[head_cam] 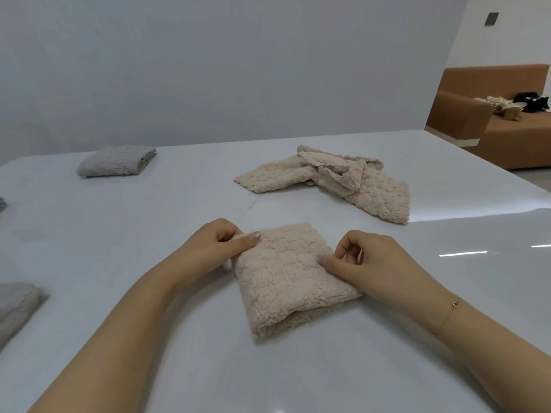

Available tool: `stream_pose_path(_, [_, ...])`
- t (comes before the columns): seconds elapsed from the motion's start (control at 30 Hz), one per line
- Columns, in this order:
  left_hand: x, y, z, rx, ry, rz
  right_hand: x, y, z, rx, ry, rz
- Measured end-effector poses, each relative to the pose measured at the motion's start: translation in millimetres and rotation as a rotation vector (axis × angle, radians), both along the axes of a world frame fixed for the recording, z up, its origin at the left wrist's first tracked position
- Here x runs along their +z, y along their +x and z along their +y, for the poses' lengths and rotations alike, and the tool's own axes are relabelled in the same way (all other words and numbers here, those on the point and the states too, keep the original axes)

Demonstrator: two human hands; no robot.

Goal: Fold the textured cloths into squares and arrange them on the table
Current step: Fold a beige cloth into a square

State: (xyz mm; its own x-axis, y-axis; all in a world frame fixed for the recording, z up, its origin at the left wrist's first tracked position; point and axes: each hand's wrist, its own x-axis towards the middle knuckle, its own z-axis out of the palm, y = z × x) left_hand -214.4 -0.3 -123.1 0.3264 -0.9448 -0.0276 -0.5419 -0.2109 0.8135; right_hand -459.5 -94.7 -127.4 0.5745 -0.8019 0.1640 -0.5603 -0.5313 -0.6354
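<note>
A beige textured cloth (290,277), folded into a thick square, lies on the white table (179,210) in front of me. My left hand (216,244) pinches its far left corner, thumb on top. My right hand (365,263) grips its right edge, thumb pressed on the top layer. Behind it lies a crumpled, unfolded beige cloth (337,181). A folded grey cloth (117,160) sits at the far left of the table, and another folded grey cloth (18,305) shows at the near left edge of view.
A sliver of a further grey cloth (2,204) peeks in at the left border. A brown sofa (492,126) with beige and black items on it stands beyond the table's right corner. A plain wall runs behind the table.
</note>
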Motion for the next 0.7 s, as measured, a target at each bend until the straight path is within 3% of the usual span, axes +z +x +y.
stream_pose_path(0.33, [-2,-5,4,0.05,-0.037,-0.174,10,6,-4,0.049,0.345,-0.297])
stream_pose_path(0.43, [4,-18,17,0.098,-0.168,-0.294,9,6,-3,0.032,0.371,-0.309])
stream_pose_path(0.57, [18,-52,53,-0.074,-0.375,-0.445,15,2,-5,-0.044,0.3,-0.224])
stream_pose_path(0.7, [-3,-63,68,-0.224,-0.361,-0.569,29,-7,-5,-0.048,0.388,0.061])
